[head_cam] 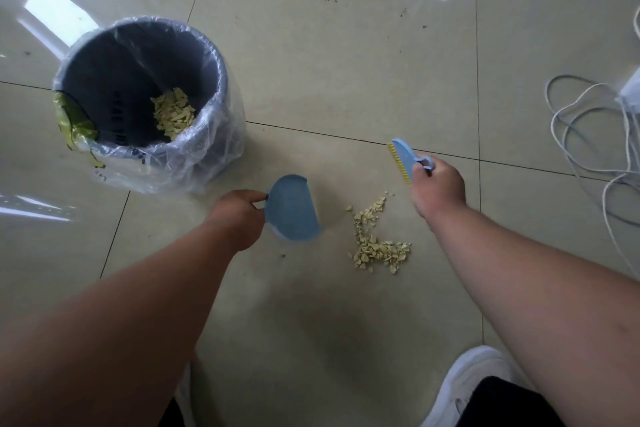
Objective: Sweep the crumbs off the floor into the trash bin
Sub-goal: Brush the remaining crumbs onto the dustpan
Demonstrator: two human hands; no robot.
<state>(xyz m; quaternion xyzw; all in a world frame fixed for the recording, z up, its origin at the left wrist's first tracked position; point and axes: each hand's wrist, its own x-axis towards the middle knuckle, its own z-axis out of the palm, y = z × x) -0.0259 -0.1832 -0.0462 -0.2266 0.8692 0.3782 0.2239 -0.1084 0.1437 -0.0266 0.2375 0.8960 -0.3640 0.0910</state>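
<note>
A pile of pale yellow crumbs (375, 239) lies on the tiled floor (346, 45) between my two hands. My left hand (235, 215) grips the handle of a small blue dustpan (294, 208), held just left of the crumbs with nothing visible in it. My right hand (438, 189) holds a small blue brush (403, 158) with yellow bristles, raised above and to the right of the pile. The grey trash bin (86, 55), lined with a clear plastic bag, stands at the left with a heap of crumbs (173, 113) inside.
A tangle of white cables (588, 135) lies on the floor at the right edge. My white shoe (467, 388) is at the bottom right. A yellow-green strip (72, 121) hangs on the bin's left rim.
</note>
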